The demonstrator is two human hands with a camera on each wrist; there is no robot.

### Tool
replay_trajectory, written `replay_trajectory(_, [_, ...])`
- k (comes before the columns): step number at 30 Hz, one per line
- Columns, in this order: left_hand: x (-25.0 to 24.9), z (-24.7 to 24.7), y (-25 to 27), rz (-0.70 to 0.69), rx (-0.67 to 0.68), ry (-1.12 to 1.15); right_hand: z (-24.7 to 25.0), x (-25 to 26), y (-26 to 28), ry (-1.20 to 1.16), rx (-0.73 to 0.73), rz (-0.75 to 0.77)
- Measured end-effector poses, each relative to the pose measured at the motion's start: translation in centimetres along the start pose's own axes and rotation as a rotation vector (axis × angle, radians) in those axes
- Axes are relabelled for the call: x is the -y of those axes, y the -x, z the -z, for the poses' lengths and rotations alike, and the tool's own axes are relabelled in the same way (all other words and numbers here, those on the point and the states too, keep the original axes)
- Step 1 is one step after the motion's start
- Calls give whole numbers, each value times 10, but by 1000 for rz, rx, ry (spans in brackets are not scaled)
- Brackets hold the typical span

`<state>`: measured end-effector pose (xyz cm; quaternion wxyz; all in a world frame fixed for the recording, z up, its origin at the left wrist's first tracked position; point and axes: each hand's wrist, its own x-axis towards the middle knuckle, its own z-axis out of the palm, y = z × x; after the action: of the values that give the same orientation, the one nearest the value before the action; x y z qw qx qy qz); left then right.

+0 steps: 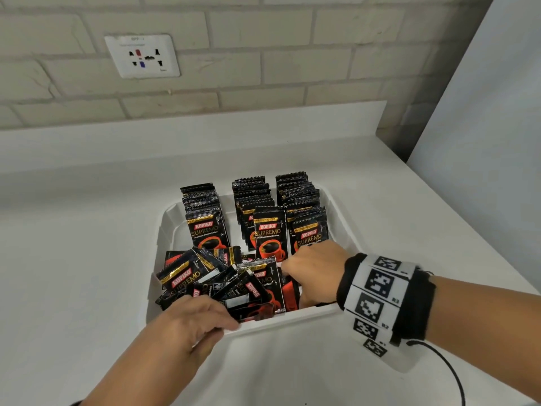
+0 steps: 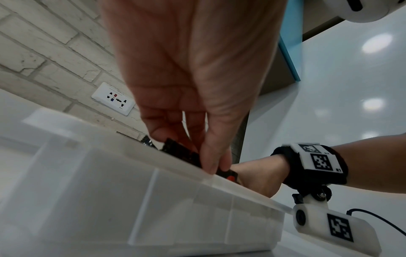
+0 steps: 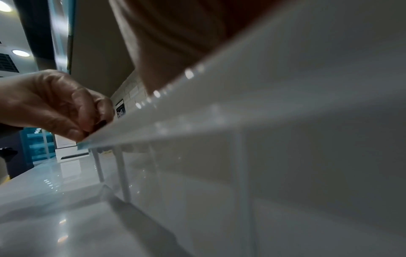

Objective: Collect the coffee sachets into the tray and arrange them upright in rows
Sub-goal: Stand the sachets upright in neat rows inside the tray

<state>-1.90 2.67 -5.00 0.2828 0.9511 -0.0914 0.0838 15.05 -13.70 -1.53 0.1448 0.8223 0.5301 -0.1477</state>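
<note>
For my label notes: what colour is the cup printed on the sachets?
Red-orange, on a black sachet; the head view shows it best.

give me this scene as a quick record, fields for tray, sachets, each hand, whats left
tray: white tray on white counter
upright sachets: three rows standing at the far side
loose sachets: jumbled pile at the near side
left hand: left hand at the near rim, fingers pinching a loose sachet
right hand: right hand reaching into the tray, grip hidden
left to do: stand the pile upright

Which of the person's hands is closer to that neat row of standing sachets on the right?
Right. The right hand sits just below the right-hand row; the left hand is at the tray's near-left rim.
</note>
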Motion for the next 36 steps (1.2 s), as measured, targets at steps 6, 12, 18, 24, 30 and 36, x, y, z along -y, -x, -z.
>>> replay_trajectory(6, [-13,18,-1,60,-23,27,20,-4,21,-69,-87,-28])
replay_trajectory(12, [-39,40,-17,176,-311,263,55,-29,53,-692,-359,-203])
replay_trajectory(18, [-63,41,-56,194,-358,733,67,-10,44,-1251,-532,-43])
replay_trajectory(24, [-58,40,-58,358,-440,683,69,15,33,-1382,-465,12])
replay_trajectory(30, [-34,51,-17,573,-353,812,48,-1,12,-766,-47,-109])
replay_trajectory(36, [-26,34,5,553,-25,670,35,6,-10,-636,147,-157])
